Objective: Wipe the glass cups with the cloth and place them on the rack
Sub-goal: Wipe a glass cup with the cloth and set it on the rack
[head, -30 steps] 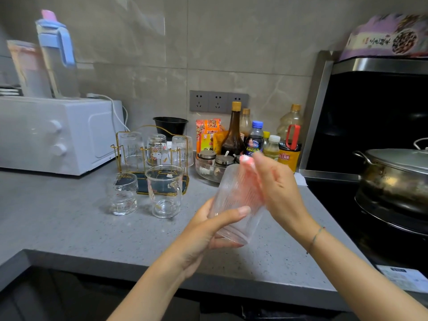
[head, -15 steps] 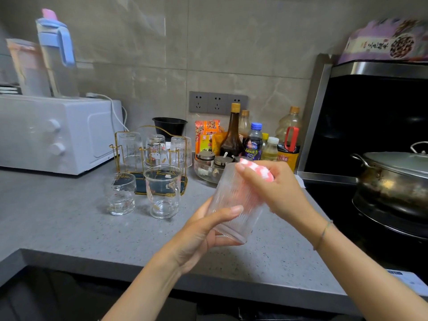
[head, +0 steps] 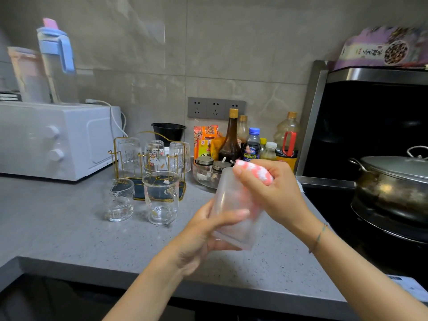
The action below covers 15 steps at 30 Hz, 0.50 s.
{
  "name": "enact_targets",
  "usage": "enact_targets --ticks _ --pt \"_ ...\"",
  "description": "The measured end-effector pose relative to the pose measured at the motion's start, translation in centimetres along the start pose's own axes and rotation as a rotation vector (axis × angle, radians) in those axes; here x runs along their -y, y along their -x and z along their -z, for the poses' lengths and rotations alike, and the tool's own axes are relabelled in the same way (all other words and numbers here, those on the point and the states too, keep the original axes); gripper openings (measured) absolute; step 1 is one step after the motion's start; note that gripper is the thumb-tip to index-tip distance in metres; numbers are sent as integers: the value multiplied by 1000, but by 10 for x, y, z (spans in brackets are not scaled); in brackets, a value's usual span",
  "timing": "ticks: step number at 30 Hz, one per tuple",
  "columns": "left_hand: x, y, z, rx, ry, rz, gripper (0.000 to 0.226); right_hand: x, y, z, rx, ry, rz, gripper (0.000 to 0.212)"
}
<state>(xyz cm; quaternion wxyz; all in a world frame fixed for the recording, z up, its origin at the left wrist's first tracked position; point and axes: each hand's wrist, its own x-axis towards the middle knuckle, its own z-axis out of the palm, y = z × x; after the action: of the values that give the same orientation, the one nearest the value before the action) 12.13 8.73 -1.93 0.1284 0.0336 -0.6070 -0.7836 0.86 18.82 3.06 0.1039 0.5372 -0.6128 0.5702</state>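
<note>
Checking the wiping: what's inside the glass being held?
A pink and white cloth, pinched by the right hand, goes in at the rim; pink shows through the glass. How deep it reaches is hidden.

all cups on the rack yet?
No: a short cup and a taller cup stand on the counter, and the left hand holds a ribbed cup.
</note>
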Motion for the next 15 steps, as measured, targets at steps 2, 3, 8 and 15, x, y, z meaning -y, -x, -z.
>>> enact_targets --ticks 2,3,8,15 --pt "-2 1 3 200 324 139 68 -2 2 0 -50 -161 -21 51" --pt "-3 2 4 309 465 198 72 -4 3 -1 -80 -221 -38 50" --pt "0 1 8 370 434 148 71 -7 5 -4 -125 -262 -96 37" --pt "-13 8 -1 21 -182 -94 61 -2 3 -6 -114 -95 7 42"
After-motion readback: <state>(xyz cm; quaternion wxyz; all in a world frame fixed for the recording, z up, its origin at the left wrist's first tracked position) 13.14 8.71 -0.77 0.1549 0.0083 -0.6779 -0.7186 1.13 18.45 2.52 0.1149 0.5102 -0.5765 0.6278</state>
